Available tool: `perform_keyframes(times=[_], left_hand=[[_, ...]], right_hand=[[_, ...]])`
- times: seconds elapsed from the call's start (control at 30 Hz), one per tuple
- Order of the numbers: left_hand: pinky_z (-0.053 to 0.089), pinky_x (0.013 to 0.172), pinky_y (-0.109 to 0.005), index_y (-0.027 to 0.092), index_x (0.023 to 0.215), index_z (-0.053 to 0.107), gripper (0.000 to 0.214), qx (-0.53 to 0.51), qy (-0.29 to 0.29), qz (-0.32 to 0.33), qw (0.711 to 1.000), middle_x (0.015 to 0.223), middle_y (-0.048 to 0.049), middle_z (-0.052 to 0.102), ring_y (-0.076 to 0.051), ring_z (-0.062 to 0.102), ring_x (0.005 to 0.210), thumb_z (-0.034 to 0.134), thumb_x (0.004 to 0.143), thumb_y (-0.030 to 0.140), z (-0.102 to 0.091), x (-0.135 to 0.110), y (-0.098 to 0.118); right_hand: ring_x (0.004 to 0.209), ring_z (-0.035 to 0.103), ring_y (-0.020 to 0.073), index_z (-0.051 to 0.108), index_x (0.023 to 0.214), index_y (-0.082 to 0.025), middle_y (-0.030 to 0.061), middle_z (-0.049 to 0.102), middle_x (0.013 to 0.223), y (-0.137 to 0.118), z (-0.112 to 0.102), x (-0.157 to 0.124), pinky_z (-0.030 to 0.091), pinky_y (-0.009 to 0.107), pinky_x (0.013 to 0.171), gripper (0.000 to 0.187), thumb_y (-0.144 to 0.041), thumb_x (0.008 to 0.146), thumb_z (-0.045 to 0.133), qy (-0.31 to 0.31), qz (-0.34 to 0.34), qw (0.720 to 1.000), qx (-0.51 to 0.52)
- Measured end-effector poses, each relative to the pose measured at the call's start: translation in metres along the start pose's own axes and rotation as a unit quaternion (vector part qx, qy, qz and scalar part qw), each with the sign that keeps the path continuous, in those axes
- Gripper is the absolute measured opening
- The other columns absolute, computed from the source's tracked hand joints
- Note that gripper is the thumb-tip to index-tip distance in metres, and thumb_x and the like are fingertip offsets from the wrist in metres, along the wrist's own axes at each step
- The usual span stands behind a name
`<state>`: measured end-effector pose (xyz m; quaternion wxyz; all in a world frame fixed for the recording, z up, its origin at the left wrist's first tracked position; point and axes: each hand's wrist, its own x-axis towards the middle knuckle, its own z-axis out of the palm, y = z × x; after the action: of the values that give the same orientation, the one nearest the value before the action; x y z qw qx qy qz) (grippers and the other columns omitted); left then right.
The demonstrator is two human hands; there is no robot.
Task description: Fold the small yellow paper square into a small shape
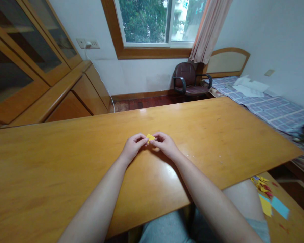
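Both hands meet at the middle of a wooden desk (218, 135), the fingers of the left hand (133, 146) and right hand (164, 144) pinched shut on opposite edges of a small yellow folded paper (150, 137) held just above the surface. Most of the paper is hidden behind the fingertips; its shape is hard to make out. Coloured paper scraps (267, 194) lie on a lower surface at right.

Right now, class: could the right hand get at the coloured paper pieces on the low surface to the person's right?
Probably yes. The right hand is pinching the yellow paper with the left hand, but the coloured paper pieces lie uncovered beside the knee.
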<state>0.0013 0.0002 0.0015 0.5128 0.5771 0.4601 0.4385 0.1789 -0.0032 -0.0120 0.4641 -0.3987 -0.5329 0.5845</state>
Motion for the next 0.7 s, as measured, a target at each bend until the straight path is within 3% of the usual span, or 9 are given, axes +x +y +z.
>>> perform_keyframes(times=[0.3, 0.7], left_hand=[[0.045, 0.064, -0.025, 0.015, 0.07, 0.069, 0.022, -0.035, -0.011, -0.034, 0.999, 0.064, -0.0021, 0.068, -0.015, 0.059, 0.062, 0.071, 0.072, 0.036, -0.001, -0.001, -0.004], [0.047, 0.064, -0.025, 0.014, 0.072, 0.068, 0.033, -0.027, -0.024, 0.002, 0.999, 0.066, -0.0024, 0.068, -0.015, 0.061, 0.063, 0.058, 0.084, 0.044, -0.001, 0.0, -0.005]], right_hand=[[0.057, 0.05, 0.009, 0.061, 0.074, -0.015, -0.0027, 0.059, 0.065, -0.009, 0.0, -0.002, 0.038, 0.022, 0.055, 0.031, -0.042, 0.068, 0.075, -0.005, 0.038, 0.999, -0.006], [0.057, 0.052, 0.01, 0.062, 0.073, -0.015, -0.0021, 0.061, 0.063, -0.013, 0.001, -0.002, 0.041, 0.022, 0.056, 0.028, -0.04, 0.068, 0.073, 0.005, 0.055, 0.998, -0.009]])
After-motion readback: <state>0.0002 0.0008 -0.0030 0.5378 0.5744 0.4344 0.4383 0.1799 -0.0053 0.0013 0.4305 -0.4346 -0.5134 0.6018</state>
